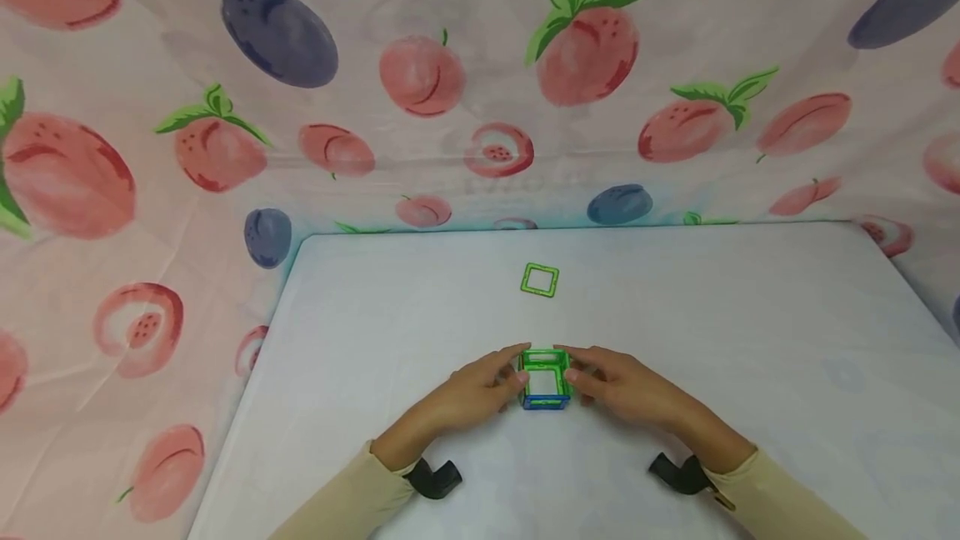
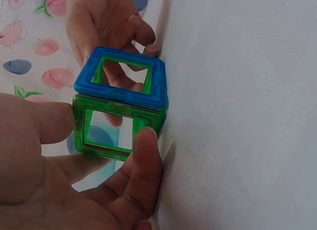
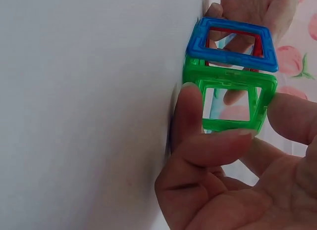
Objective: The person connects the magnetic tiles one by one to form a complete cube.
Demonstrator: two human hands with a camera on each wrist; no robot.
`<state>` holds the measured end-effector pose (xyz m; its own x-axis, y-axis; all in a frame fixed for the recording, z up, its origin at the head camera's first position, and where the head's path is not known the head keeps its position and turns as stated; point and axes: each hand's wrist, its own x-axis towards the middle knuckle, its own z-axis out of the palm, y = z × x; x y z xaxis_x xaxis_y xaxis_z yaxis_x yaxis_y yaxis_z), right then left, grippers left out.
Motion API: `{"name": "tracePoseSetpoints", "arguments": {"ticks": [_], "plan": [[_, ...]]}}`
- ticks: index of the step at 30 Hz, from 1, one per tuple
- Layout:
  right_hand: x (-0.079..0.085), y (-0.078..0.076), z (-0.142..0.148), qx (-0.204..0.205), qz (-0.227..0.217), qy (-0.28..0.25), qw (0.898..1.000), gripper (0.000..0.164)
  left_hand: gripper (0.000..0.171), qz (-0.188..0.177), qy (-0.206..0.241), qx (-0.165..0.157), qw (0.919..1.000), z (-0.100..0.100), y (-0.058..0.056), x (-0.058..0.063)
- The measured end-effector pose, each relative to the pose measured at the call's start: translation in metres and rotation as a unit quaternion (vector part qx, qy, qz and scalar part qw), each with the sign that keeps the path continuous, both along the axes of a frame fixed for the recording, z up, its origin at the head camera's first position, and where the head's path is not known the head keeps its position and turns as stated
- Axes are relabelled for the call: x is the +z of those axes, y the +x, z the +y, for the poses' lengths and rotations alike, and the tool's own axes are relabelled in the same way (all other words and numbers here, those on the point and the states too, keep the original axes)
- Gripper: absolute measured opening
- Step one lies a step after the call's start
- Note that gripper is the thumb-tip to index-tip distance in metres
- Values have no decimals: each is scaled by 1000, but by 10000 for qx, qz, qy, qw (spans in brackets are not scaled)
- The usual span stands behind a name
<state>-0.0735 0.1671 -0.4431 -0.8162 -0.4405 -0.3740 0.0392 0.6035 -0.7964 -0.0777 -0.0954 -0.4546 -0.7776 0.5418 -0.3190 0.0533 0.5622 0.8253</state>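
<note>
A small box of square magnetic tiles (image 1: pixel 546 402) sits on the white table between both hands. Its near side is a blue tile (image 2: pixel 124 95), and green tiles (image 3: pixel 230 76) form other sides. Some red shows through the frames in the right wrist view. From the left, my left hand (image 1: pixel 476 390) grips the box, thumb and fingertips against its green side. My right hand (image 1: pixel 626 386) holds the opposite side the same way, with thumb and bent fingers at the frame. Beyond the box, a loose green square tile (image 1: pixel 537 293) lies flat on the table.
The white table (image 1: pixel 712 298) stretches out on both sides of the hands. A fruit-patterned cloth (image 1: pixel 465 15) hangs behind its far edge and down the left. Black straps with a curved piece (image 1: pixel 435 480) are at the wrists by the beige sleeves.
</note>
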Motion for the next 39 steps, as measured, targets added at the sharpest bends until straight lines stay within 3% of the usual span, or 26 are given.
{"name": "tracePoseSetpoints", "arguments": {"ticks": [6, 14, 28, 39], "plan": [[2, -2, 1, 195, 58, 17, 9998, 49, 58, 93, -58, -21, 9999, 1, 1, 2], [1, -3, 0, 4, 37, 92, 10000, 50, 62, 53, -35, 53, 10000, 2, 2, 2], [3, -9, 0, 326, 152, 130, 9993, 52, 61, 151, -145, -8, 9998, 4, 0, 6], [3, -14, 7, 379, 41, -128, 9992, 51, 62, -59, 6, -52, 10000, 5, -4, 7]]}}
